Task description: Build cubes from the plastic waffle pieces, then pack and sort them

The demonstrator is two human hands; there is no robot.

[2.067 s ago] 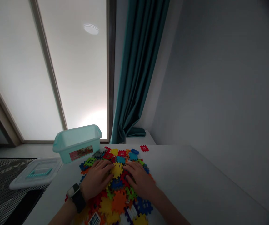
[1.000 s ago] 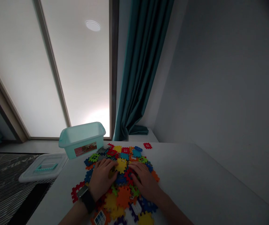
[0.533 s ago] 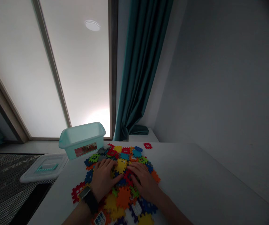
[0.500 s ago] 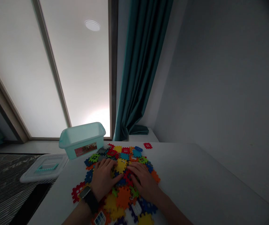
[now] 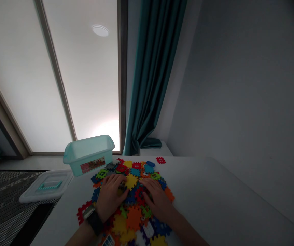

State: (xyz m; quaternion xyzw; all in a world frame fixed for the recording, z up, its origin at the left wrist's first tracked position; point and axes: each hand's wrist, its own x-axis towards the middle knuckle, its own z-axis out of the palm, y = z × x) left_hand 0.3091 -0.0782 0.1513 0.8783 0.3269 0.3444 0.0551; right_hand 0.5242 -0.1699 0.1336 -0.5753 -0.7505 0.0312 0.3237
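Flat plastic interlocking tiles with toothed edges lie in a loose, many-coloured pile on the white table (image 5: 193, 191). My left hand (image 5: 111, 194), with a dark watch (image 5: 92, 217) on its wrist, rests over the pile's left side. Its fingertips reach the left edge of a yellow tile (image 5: 131, 181), and its thumb is held apart below. My right hand (image 5: 157, 198) lies over the right side with fingers spread, close to the yellow tile and a red tile (image 5: 139, 194). An orange tile (image 5: 134, 217) shows between my forearms. Tiles under both palms are hidden.
A translucent teal bin (image 5: 90, 153) stands behind the pile at the left. Its clear lid (image 5: 48, 186) with a teal handle lies left of the table. One red tile (image 5: 160, 160) sits apart at the back. A teal curtain (image 5: 154, 85) hangs behind; a grey wall (image 5: 239, 85) flanks the right.
The yellow tile between my hands showed a marked face before and now looks plain. My left thumb has drawn back slightly from the middle. My right hand has barely moved.
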